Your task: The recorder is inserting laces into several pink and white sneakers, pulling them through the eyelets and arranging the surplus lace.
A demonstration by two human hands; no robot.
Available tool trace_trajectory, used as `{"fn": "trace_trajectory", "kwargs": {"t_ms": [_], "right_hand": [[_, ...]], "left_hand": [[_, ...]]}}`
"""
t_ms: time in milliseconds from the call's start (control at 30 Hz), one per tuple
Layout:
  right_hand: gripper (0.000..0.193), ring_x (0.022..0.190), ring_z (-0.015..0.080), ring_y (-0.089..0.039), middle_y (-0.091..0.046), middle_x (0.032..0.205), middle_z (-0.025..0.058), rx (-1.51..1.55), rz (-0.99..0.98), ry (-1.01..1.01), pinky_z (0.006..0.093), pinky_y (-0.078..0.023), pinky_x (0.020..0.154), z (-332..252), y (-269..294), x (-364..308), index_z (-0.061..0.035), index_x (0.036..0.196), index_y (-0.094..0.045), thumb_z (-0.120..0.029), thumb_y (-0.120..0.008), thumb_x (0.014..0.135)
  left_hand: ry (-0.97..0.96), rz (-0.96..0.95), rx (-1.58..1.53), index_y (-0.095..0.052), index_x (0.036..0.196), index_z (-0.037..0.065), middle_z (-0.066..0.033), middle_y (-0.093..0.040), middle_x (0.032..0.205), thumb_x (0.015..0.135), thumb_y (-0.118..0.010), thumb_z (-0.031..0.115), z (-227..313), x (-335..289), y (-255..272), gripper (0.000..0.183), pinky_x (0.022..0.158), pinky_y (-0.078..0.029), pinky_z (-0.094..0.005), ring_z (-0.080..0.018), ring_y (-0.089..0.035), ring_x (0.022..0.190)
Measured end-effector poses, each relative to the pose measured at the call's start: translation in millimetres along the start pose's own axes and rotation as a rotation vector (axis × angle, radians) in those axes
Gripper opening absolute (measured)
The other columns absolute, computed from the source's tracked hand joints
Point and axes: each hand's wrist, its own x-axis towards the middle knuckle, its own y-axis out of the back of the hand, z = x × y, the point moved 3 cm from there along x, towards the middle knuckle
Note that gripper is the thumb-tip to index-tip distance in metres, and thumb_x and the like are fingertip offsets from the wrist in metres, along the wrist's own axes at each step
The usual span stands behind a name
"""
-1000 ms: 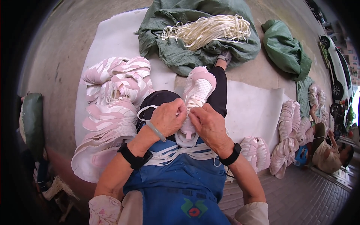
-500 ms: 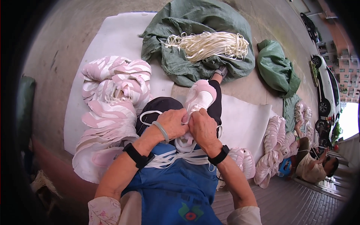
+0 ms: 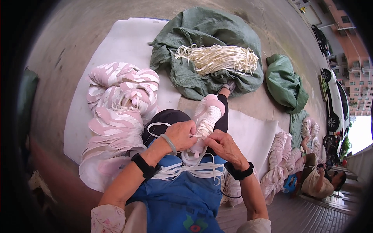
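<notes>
A pink-and-white shoe upper (image 3: 210,110) lies over my lap, toe pointing away from me, its lower eyelets partly laced. Over its tongue, my left hand (image 3: 181,136) is closed, pinching a white shoelace (image 3: 199,136) at the left eyelet row. My right hand (image 3: 226,146) is closed on the lace too, at the right side of the upper, thumb and forefinger together. A short stretch of lace shows between the hands. More loose white laces (image 3: 186,171) lie across my blue apron (image 3: 167,196). The fingertips partly hide the eyelets.
Stacked pink-and-white uppers (image 3: 116,128) stand at my left on a white sheet (image 3: 87,85). Ahead, a bundle of cream laces (image 3: 219,59) rests on a green sack (image 3: 210,25). Further right are another green sack (image 3: 285,81), more uppers (image 3: 276,159) and a seated person (image 3: 318,184).
My right hand has moved right and slightly down, away from my left hand, so the lace now shows between them. The whole view has shifted a little.
</notes>
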Motion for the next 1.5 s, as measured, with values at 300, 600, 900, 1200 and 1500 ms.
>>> {"fn": "trace_trajectory", "kwargs": {"t_ms": [300, 600, 900, 1200, 1500], "right_hand": [[0.01, 0.072, 0.0269, -0.059, -0.056, 0.08, 0.0113, -0.139, 0.136, 0.211, 0.034, -0.047, 0.062, -7, -5, -10, -0.0014, 0.088, -0.062, -0.008, -0.065, 0.081], [0.011, 0.066, 0.0187, -0.056, -0.06, 0.086, 0.0067, -0.163, 0.573, 0.306, 0.0293, -0.045, 0.056, -2, -3, -12, -0.0049, 0.089, -0.064, -0.002, -0.067, 0.079], [0.017, 0.058, 0.0058, -0.048, -0.057, 0.063, 0.0022, 0.226, 0.099, -0.032, 0.0236, -0.041, 0.053, 12, -12, -9, 0.0018, 0.085, -0.064, -0.015, -0.064, 0.087], [0.019, 0.057, 0.0152, -0.058, -0.063, 0.065, 0.0097, 0.054, 0.002, -0.13, 0.0316, -0.046, 0.054, 16, -10, 4, 0.0023, 0.081, -0.064, -0.016, -0.064, 0.082], [0.009, 0.064, 0.0297, -0.06, -0.055, 0.072, 0.0104, -0.398, 0.582, 0.291, 0.039, -0.047, 0.054, 1, -11, -6, -0.0053, 0.087, -0.06, -0.005, -0.064, 0.078]], "left_hand": [[-0.195, 0.087, -0.178, -0.059, 0.092, 0.003, -0.0112, -0.059, 0.077, 0.078, -0.062, 0.01, 6, 9, -4, 0.016, 0.065, -0.048, -0.0353, -0.0281, -0.06, 0.07], [-0.13, 0.032, -0.162, -0.055, 0.089, 0.003, -0.0136, -0.058, 0.075, 0.079, -0.061, 0.01, 2, 16, -8, 0.014, 0.064, -0.048, -0.0385, -0.0317, -0.06, 0.07], [-0.132, 0.007, -0.14, -0.053, 0.09, 0.007, -0.0157, -0.061, 0.081, 0.08, -0.058, 0.014, 2, 15, -8, 0.014, 0.066, -0.047, -0.045, -0.0373, -0.061, 0.076], [-0.154, 0.016, -0.149, -0.05, 0.088, 0.0, -0.0163, -0.059, 0.074, 0.079, -0.06, 0.008, -1, 18, -10, 0.016, 0.063, -0.048, -0.0376, -0.0323, -0.061, 0.07], [-0.082, -0.021, -0.282, -0.057, 0.092, 0.003, -0.0144, -0.061, 0.074, 0.077, -0.061, 0.011, -6, 20, -8, 0.018, 0.066, -0.049, -0.0383, -0.0315, -0.062, 0.07]]}}
